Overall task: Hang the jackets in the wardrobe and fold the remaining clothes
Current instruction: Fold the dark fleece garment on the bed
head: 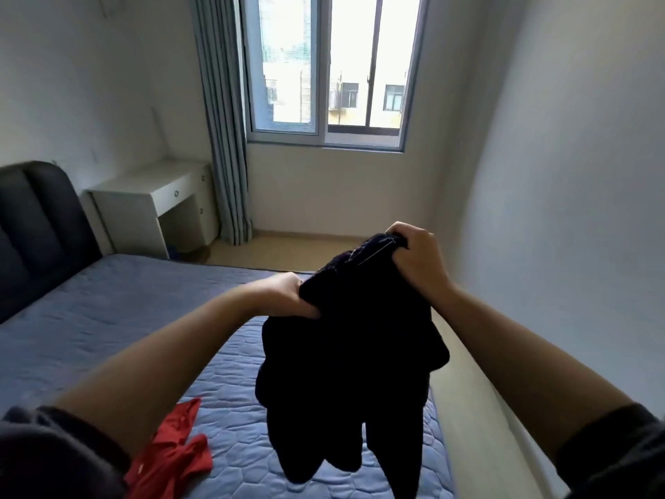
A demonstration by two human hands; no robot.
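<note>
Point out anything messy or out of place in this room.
The red garment lies crumpled, unfolded, on the bed. The black garment hangs bunched from the left hand and right hand. Nothing else stands out.

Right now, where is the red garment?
In the head view, the red garment lies lower left on the blue mattress, left of the hanging black garment.

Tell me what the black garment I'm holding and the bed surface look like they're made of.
Black garment: probably thick knit or fleece, matte; it reflects almost no light and hangs in heavy folds. Bed surface: quilted blue fabric with a faint sheen; stitched pebble-shaped cells show across it.
</note>
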